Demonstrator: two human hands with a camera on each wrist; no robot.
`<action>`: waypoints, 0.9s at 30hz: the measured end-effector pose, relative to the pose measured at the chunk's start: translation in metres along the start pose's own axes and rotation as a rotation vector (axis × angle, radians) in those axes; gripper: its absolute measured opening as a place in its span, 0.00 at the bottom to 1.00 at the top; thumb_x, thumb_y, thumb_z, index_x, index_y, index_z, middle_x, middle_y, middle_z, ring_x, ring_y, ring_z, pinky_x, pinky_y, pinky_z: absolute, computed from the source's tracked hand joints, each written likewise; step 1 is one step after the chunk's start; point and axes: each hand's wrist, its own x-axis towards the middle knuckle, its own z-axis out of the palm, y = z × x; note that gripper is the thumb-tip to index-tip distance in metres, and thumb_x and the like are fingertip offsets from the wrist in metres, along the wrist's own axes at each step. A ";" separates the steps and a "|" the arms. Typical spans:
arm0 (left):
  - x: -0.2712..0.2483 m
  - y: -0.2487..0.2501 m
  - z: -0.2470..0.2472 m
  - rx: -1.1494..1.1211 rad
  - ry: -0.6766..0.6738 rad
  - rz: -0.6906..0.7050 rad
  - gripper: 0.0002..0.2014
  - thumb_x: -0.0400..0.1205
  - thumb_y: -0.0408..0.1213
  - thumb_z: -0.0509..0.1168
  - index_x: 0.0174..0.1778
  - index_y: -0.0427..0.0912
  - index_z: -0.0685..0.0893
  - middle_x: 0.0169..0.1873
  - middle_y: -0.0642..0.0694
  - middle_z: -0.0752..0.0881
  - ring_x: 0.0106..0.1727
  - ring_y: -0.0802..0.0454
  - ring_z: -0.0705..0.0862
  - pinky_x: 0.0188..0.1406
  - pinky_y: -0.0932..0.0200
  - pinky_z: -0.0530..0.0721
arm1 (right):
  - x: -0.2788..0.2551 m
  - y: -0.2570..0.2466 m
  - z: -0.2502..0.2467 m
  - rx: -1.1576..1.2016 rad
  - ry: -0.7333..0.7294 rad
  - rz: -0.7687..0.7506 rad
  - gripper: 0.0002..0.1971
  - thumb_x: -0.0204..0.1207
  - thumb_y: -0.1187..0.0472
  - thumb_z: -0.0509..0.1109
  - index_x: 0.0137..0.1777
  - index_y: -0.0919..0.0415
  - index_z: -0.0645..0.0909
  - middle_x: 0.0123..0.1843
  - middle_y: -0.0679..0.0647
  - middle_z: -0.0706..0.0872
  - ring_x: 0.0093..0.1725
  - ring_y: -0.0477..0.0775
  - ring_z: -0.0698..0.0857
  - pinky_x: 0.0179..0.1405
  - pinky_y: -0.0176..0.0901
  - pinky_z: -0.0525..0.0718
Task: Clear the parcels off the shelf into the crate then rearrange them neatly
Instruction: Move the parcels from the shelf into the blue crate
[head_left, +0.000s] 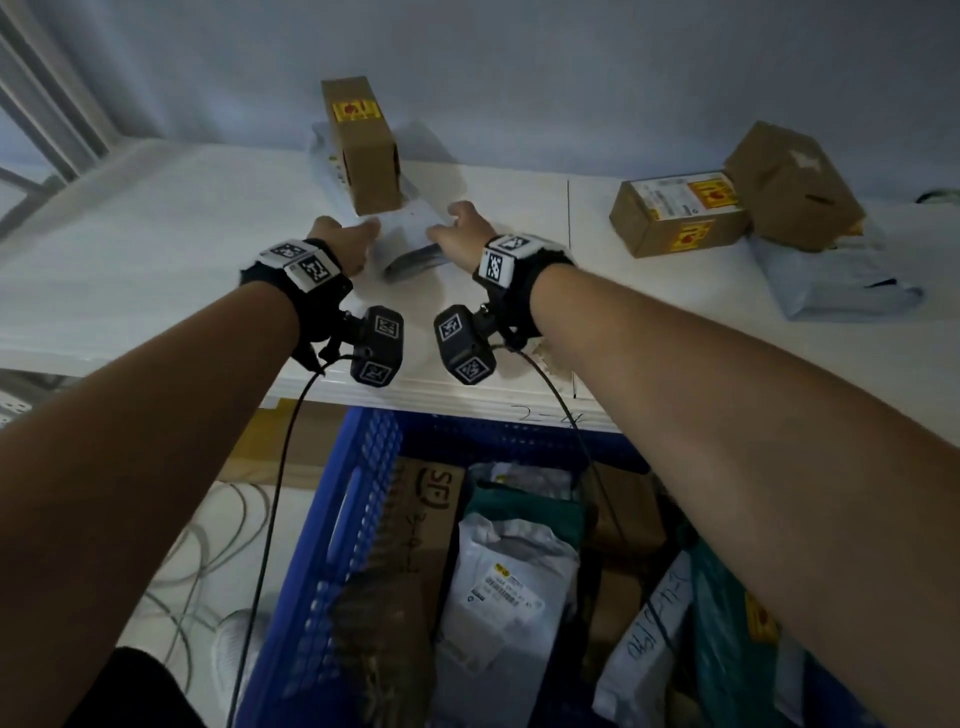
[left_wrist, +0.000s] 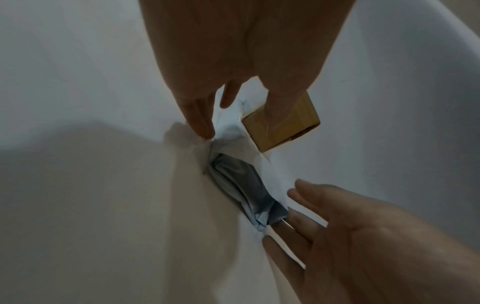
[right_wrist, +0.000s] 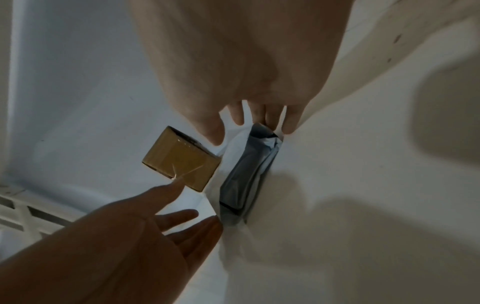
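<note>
Our left hand (head_left: 347, 248) and right hand (head_left: 462, 228), fingers straight, flank a white mailer (head_left: 410, 234); the cardboard box (head_left: 363, 150) on it could topple when pulled.

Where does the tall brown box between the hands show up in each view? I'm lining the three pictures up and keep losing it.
Head: tall brown box stands top centre on the white shelf, just beyond both hands.
Left wrist: right of centre, under the left hand's fingertips.
Right wrist: left of centre.
Shared landmark: the white mailer bag with its dark folded end, beside the box.
</note>
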 end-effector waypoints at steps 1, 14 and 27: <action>-0.003 0.002 0.003 -0.017 0.001 0.000 0.30 0.79 0.48 0.66 0.67 0.26 0.73 0.56 0.33 0.83 0.47 0.41 0.83 0.58 0.47 0.85 | 0.004 0.000 0.002 -0.008 -0.015 0.012 0.33 0.80 0.50 0.62 0.82 0.60 0.56 0.77 0.64 0.69 0.70 0.64 0.75 0.65 0.49 0.76; -0.034 -0.010 0.017 0.171 -0.176 0.028 0.17 0.74 0.37 0.74 0.51 0.27 0.84 0.44 0.32 0.83 0.46 0.41 0.82 0.60 0.42 0.83 | -0.059 0.027 -0.022 -0.038 0.025 0.033 0.21 0.75 0.38 0.67 0.49 0.58 0.75 0.46 0.55 0.83 0.45 0.56 0.84 0.39 0.44 0.81; -0.102 0.011 0.029 0.273 -0.207 0.111 0.45 0.69 0.45 0.78 0.76 0.30 0.64 0.72 0.36 0.73 0.70 0.40 0.75 0.70 0.44 0.76 | -0.133 0.029 -0.069 0.020 0.099 0.018 0.36 0.78 0.38 0.64 0.80 0.60 0.64 0.77 0.57 0.72 0.74 0.58 0.74 0.69 0.49 0.74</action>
